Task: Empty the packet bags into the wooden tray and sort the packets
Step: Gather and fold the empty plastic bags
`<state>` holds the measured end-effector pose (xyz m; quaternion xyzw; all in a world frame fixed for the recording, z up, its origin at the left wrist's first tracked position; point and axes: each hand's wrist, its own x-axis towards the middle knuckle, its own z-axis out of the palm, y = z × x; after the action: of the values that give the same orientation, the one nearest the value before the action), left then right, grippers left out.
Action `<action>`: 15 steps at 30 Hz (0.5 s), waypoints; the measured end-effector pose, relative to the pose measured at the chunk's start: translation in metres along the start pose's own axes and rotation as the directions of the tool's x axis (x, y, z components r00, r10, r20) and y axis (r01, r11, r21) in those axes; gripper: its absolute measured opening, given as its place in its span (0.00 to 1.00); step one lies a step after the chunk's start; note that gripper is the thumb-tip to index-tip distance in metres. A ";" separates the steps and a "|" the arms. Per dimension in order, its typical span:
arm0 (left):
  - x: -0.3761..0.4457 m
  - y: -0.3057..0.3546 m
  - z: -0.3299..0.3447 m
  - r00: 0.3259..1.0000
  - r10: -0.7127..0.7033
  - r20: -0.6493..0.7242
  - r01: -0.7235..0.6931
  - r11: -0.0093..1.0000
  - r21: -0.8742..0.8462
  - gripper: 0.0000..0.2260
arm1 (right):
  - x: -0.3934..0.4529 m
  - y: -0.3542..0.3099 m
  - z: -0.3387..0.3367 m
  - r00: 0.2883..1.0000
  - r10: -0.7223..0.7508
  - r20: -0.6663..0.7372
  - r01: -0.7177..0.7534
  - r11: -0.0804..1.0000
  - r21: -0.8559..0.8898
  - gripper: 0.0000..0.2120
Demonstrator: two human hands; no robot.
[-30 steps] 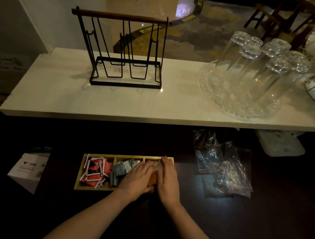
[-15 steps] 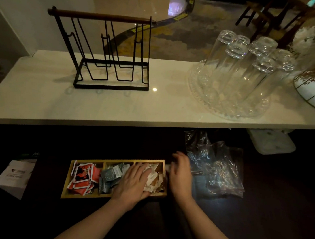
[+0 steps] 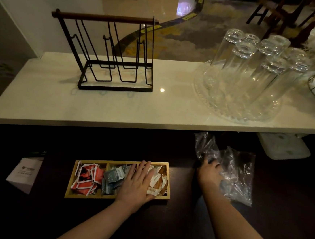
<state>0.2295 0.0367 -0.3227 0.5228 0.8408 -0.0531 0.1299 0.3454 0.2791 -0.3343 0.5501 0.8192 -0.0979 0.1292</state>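
Observation:
A wooden tray [image 3: 116,198] with three compartments lies on the dark table. Red packets [image 3: 87,178] fill its left compartment, grey-blue packets [image 3: 113,176] the middle one, brown and white packets [image 3: 158,181] the right one. My left hand [image 3: 138,184] rests flat, fingers spread, over the middle and right compartments. My right hand [image 3: 210,173] is off to the right of the tray, touching the crumpled clear plastic bags [image 3: 237,174]. Whether its fingers grip the plastic is hidden in the dark.
A pale marble shelf [image 3: 153,107] runs above the dark table, carrying a black wire rack [image 3: 110,55] and a glass tray with several upturned glasses [image 3: 251,70]. A white box [image 3: 25,173] sits left of the tray, a white object [image 3: 282,146] under the shelf at right.
My right hand has left the tray and moved right onto the plastic bags. My left hand stays flat on the tray. The camera view has shifted slightly.

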 end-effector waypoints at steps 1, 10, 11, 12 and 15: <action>0.001 -0.001 0.000 1.000 -0.011 0.028 0.012 1.000 -0.014 0.37 | 0.001 0.005 0.000 0.998 -0.041 -0.040 0.039 0.998 -0.051 0.26; -0.010 -0.021 -0.019 0.993 0.118 -0.026 -0.121 0.969 -0.213 0.40 | 0.015 0.061 -0.011 0.970 -0.101 -0.220 0.174 0.923 0.344 0.26; -0.014 -0.022 -0.022 0.993 0.109 -0.052 -0.118 0.964 -0.236 0.39 | 0.006 0.057 -0.017 0.969 -0.083 -0.232 0.180 0.882 0.435 0.25; -0.018 -0.024 -0.024 0.993 0.088 -0.081 -0.106 0.960 -0.259 0.38 | -0.005 0.051 -0.024 0.971 -0.058 -0.233 0.173 0.843 0.510 0.24; -0.033 -0.025 -0.030 0.992 -0.034 -0.121 -0.010 0.937 -0.348 0.34 | -0.044 0.030 -0.043 0.979 -0.033 -0.203 0.163 0.728 0.666 0.20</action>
<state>0.2158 0.0038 -0.2863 0.4887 0.8466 0.1285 0.1672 0.3842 0.2646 -0.2799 0.5216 0.7628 -0.3475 -0.1592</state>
